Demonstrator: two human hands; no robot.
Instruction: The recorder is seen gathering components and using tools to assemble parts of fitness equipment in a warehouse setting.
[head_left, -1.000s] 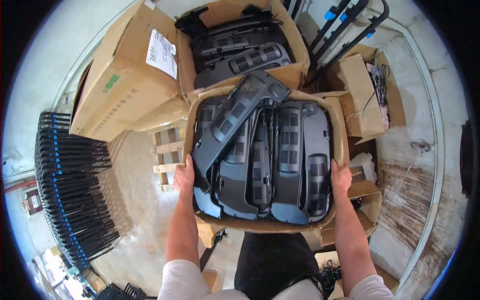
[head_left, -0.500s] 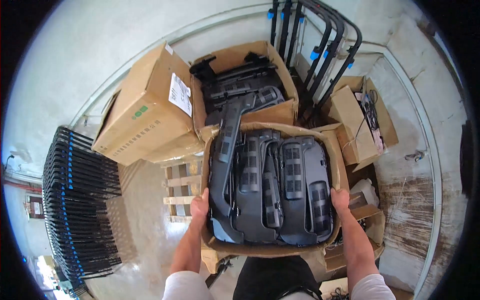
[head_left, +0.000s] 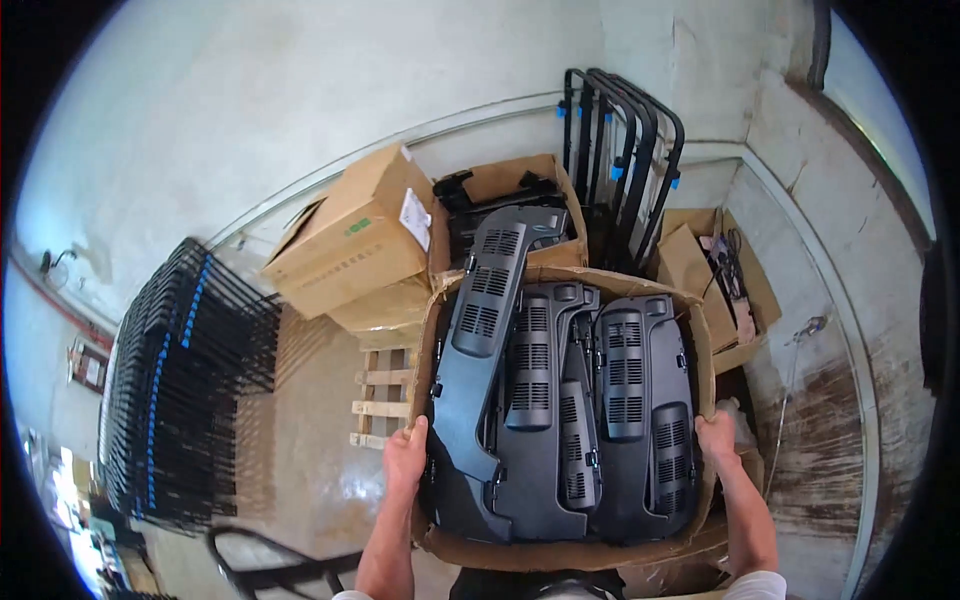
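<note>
- Left hand (head_left: 406, 455): mine, closed on the left side of the box, thumb up by the rim; some of the fingers are hidden.
- Right hand (head_left: 718, 438): mine, closed on the right side, set about level with the left; fingertips partly out of sight.
- Box (head_left: 562, 556): brown cardboard, open-topped, directly between my two hands and touching both.
- Covers (head_left: 647, 372): black plastic with slotted vents, packed on end inside the box, between my hands.
- Top cover (head_left: 470, 400): leftmost, tilted, its upper end standing above the far rim.
- Second box (head_left: 487, 180): cardboard, open, beyond the first, with black parts in it.
- Carton (head_left: 340, 255): large, brown, with a white paper on its side; left of the second box.
- Pallet (head_left: 383, 409): wooden, on the floor, left of my box.
- Racks (head_left: 185, 390): black with blue bits, stacked far left.
</note>
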